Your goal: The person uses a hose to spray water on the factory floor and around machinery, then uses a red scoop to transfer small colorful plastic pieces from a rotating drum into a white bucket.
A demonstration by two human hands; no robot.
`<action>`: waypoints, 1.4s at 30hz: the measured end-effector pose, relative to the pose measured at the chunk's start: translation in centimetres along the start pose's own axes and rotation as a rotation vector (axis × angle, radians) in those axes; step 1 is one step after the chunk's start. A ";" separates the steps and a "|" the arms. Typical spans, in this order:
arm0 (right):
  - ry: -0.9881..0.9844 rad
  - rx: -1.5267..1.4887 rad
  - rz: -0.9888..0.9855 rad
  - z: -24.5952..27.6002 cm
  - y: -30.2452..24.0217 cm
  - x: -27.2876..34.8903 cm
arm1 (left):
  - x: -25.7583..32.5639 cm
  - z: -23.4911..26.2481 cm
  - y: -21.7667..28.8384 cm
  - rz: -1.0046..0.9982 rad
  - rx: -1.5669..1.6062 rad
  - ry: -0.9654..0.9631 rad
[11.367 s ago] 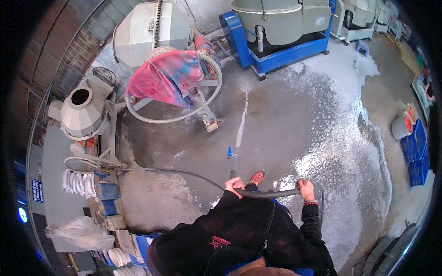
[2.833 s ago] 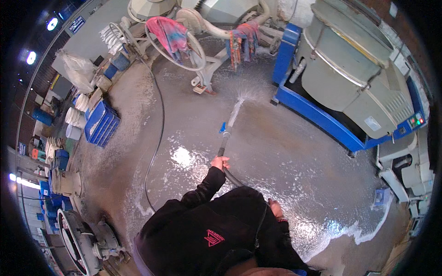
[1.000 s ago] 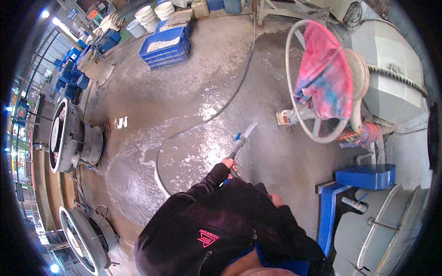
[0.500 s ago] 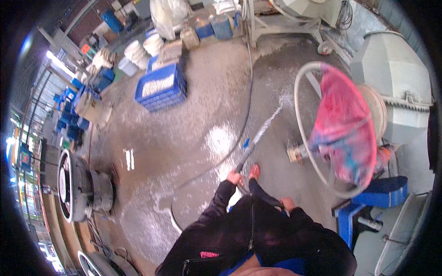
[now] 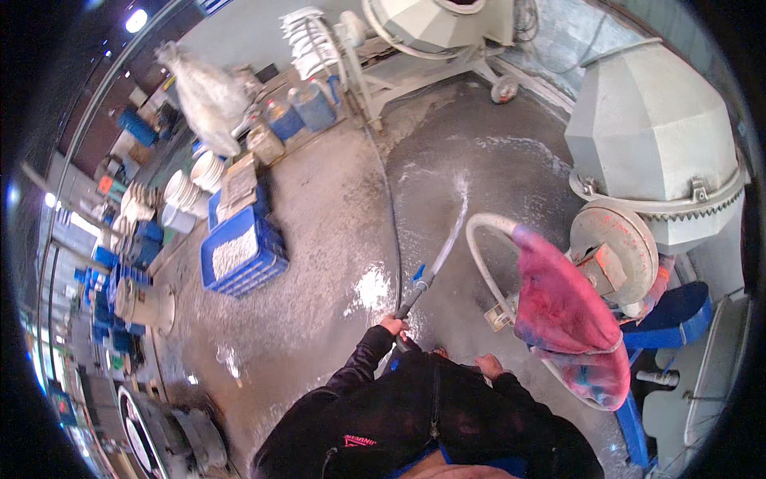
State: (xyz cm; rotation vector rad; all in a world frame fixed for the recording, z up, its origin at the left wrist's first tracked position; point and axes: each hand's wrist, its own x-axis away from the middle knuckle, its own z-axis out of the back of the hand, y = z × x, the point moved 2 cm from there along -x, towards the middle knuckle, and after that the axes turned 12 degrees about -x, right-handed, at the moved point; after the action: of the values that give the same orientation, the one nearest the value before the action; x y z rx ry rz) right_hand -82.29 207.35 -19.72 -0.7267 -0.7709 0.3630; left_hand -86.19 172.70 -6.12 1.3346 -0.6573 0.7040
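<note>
Black spray lance (image 5: pixel 412 297), blue valve, spraying.

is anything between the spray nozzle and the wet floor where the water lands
Nothing visible. From the nozzle in the left hand, the water jet runs straight to the floor, left of the white ring.

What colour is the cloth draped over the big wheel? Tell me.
Pink-red with bluish-purple blotches: the cloth shows best in the head view, hanging over the wheel.

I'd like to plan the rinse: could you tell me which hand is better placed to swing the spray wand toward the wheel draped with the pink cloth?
Left, probably: the left hand already holds the spray wand; the right hand is off it.
</note>
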 end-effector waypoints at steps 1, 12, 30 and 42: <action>0.059 -0.090 -0.107 0.4 0.0 -0.7 | -2.0 0.4 0.9 0.024 -0.063 -0.027; 0.592 -0.233 -0.319 1.6 -5.5 -12.0 | -27.8 4.6 14.3 -0.077 -1.132 -0.487; 1.153 -0.223 -0.362 18.4 -13.6 -36.3 | -39.6 7.4 48.7 -0.085 -0.279 -0.349; 1.281 -0.539 -0.646 43.9 -8.6 -51.8 | -53.3 -1.0 75.5 -0.236 -0.456 -0.295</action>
State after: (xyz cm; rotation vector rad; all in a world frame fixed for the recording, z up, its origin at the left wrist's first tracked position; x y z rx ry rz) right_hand -149.25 193.24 -17.89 -0.9645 0.1827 -0.8881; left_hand -178.31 176.78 -0.10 1.0718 -0.8226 0.1483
